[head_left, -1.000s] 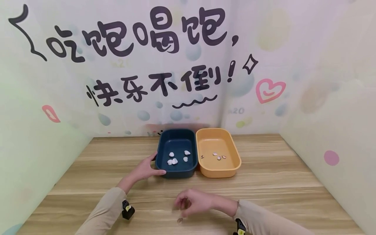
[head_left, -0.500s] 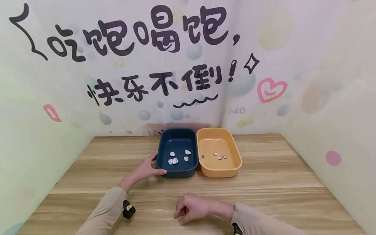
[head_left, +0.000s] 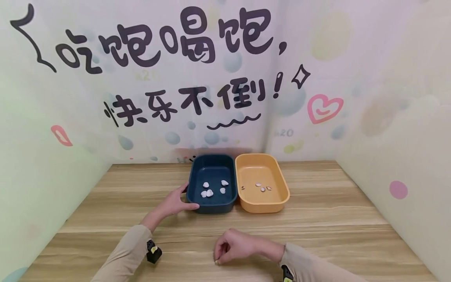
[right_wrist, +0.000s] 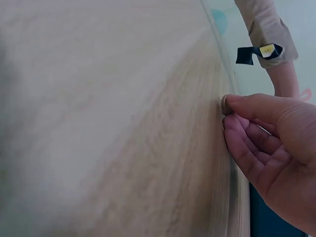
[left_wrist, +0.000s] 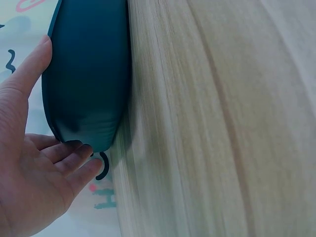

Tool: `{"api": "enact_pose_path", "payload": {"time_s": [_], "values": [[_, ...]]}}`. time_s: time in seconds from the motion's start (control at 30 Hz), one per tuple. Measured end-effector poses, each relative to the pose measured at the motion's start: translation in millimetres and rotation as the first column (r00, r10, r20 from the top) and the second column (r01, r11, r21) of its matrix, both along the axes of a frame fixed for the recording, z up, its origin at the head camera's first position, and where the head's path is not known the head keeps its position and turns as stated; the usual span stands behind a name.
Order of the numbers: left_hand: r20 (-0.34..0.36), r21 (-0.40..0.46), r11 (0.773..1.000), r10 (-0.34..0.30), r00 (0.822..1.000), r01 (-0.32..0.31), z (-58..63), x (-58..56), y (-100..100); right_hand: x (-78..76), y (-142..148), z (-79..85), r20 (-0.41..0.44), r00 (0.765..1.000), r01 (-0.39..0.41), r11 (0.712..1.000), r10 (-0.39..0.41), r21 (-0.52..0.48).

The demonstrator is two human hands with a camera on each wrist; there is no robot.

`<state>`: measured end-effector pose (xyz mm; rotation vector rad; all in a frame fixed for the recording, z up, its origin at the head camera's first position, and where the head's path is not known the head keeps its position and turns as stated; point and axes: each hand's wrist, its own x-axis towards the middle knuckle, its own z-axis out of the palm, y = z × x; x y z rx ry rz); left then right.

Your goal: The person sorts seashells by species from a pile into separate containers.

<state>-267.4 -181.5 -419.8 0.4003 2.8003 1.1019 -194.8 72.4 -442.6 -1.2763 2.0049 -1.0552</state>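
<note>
In the head view my left hand [head_left: 172, 201] touches the left front corner of the dark blue tray [head_left: 212, 208]. Its thumb lies along the front rim, with the fairly straight fingers at the left side. White seashells [head_left: 210, 193] lie spread inside this tray. Nearer the body, my right hand [head_left: 236, 246] is low over the table, pinching a small brownish seashell [right_wrist: 224, 105] between thumb and fingertip. Most of that shell is hidden by the fingers in the head view.
A yellow tray [head_left: 265, 208] stands right beside the blue one, holding several small brownish shells [head_left: 262, 189]. Behind both trays rises a printed cloth wall [head_left: 218, 133]. Pale side walls flank the wooden table [head_left: 317, 219].
My right hand has come down onto the small seashell that lay on the table and pinched it, then shifted slightly right. The left hand stays at the blue tray.
</note>
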Motion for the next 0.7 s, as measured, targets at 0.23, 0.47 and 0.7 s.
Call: {"api": "enact_pose_path", "payload": {"time_s": [0.23,0.47,0.7], "values": [[0.011,-0.006,1.000,-0.001,1.000,0.001,1.0,0.5,0.7,-10.8,13.2,2.6,0.032,0.999,0.038,0.999,-0.038,0.010],[0.021,-0.001,1.000,-0.003,1.000,0.003,3.4,0.8,1.8,-26.6,33.5,17.9,-0.049,0.986,0.163,0.987,-0.162,0.008],[0.025,-0.003,1.000,-0.009,1.000,0.009,3.9,1.1,0.8,-34.9,54.6,31.3,-0.153,0.969,0.205,0.978,-0.196,0.046]]}}
